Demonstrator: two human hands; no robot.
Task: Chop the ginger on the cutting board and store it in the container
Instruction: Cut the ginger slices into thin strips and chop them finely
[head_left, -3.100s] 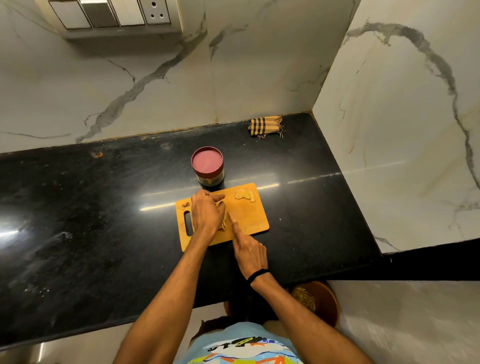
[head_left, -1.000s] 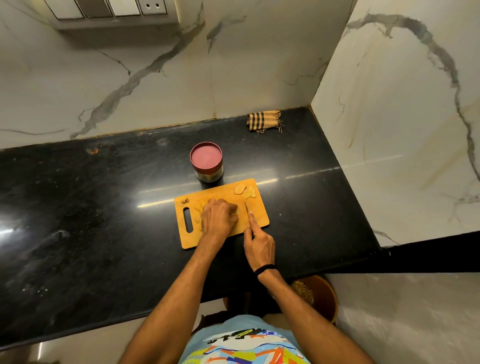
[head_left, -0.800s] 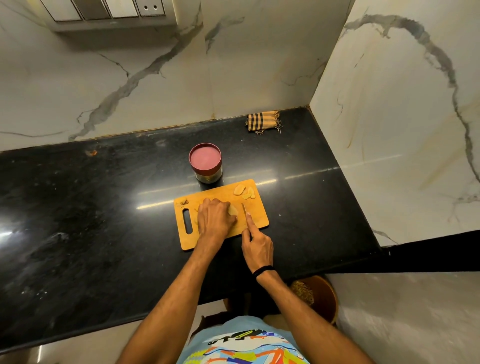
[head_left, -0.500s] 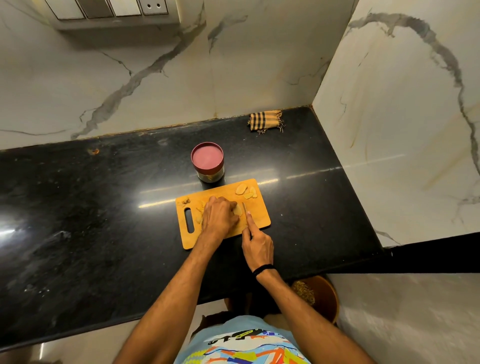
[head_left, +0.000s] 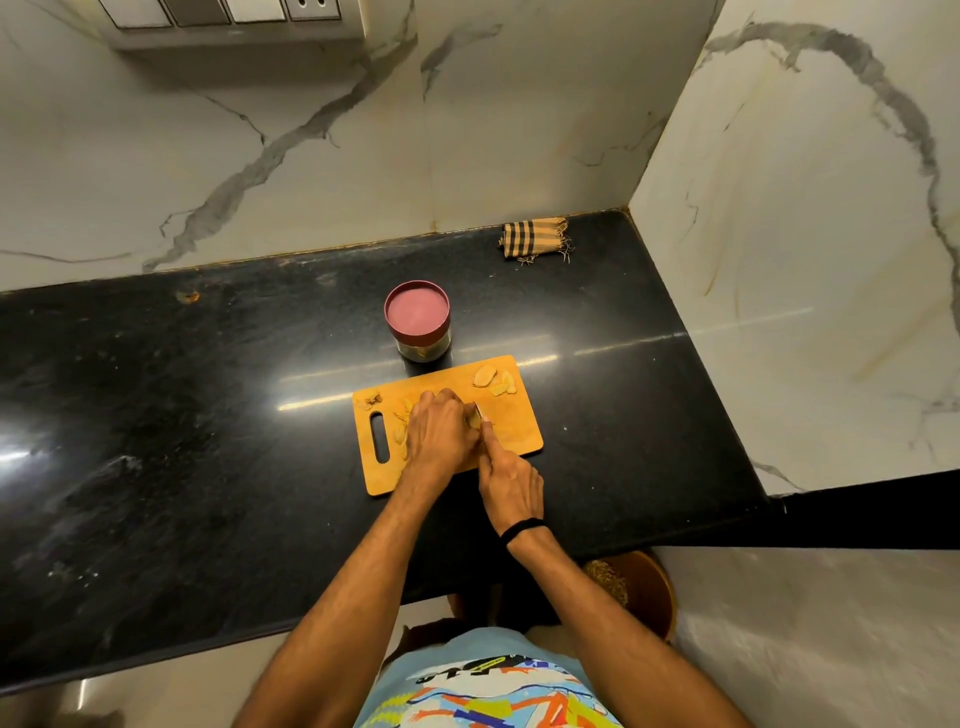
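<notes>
Left grip (head_left: 439, 434) pins ginger (head_left: 473, 420), knife (head_left: 479, 411) just alongside

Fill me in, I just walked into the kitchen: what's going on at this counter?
A person is chopping ginger on the wooden cutting board. The left hand pins a ginger piece down with curled fingers while the right hand grips a small knife, cutting right beside them. A few cut slices lie at the board's far right corner. The red-lidded container stands behind the board with its lid on.

Black stone counter (head_left: 156, 415): polished, glossy. Orange wooden cutting board (head_left: 519, 431): smooth, matt. Checked fringed cloth (head_left: 535, 239): woven.
</notes>
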